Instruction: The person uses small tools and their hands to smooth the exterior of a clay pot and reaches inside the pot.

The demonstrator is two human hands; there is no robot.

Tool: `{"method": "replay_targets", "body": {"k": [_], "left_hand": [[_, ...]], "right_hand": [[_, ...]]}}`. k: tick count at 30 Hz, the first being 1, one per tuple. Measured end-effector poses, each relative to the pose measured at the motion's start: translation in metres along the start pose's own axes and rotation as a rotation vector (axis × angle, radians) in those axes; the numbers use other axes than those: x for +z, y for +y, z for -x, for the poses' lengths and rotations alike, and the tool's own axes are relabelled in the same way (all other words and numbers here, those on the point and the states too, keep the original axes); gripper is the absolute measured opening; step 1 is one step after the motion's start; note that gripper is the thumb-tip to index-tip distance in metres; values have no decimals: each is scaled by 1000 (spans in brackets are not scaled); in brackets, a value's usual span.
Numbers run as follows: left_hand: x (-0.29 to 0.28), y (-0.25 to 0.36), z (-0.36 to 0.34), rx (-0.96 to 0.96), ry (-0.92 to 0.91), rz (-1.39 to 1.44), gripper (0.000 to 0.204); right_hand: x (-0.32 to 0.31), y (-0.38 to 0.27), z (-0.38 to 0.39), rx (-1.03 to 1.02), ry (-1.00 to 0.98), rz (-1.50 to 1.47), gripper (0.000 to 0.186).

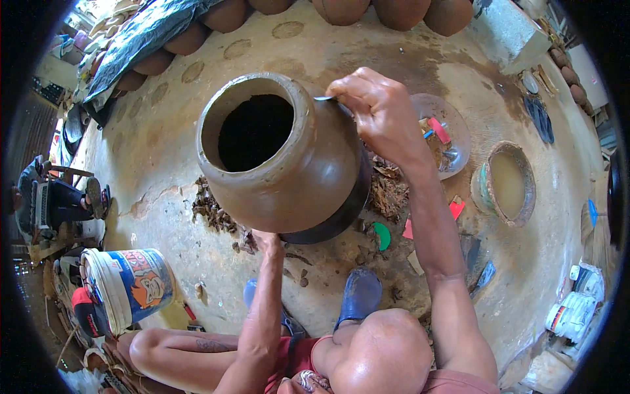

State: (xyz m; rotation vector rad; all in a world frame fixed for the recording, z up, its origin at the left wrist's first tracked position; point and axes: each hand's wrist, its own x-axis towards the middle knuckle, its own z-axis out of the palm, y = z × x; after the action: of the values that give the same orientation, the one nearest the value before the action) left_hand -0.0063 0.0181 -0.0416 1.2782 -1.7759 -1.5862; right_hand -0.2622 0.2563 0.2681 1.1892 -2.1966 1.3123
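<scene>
A large, wet-looking brown clay pot (308, 151) with a thick rounded rim and a dark hollow inside stands in front of me. It rests on a black rounded base (335, 226). My right hand (377, 111) is closed at the pot's far right shoulder, pinching a small shiny piece (323, 98) whose edge lies against the clay below the rim. Most of that piece is hidden by my fingers. My left hand (268, 243) reaches to the pot's near lower side; its fingers are hidden under the bulge.
To the right are a clear bowl (462, 125) of small tools and a bucket (525, 197) of cloudy water. Dry brown scraps (390, 190) and a green half-disc (381, 236) lie near the base. A white bucket (111, 308) stands left; round pots (341, 10) line the far edge.
</scene>
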Motion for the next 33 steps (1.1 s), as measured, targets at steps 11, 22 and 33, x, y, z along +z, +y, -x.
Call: {"method": "replay_targets", "body": {"k": [11, 22, 33], "left_hand": [[71, 62, 169, -801, -314, 519, 75], [40, 65, 71, -307, 44, 440, 66], [33, 58, 56, -229, -110, 492, 58]], "right_hand": [[-9, -27, 42, 103, 52, -68, 26], [-2, -62, 68, 141, 91, -20, 23], [15, -98, 106, 48, 16, 91, 40]]}}
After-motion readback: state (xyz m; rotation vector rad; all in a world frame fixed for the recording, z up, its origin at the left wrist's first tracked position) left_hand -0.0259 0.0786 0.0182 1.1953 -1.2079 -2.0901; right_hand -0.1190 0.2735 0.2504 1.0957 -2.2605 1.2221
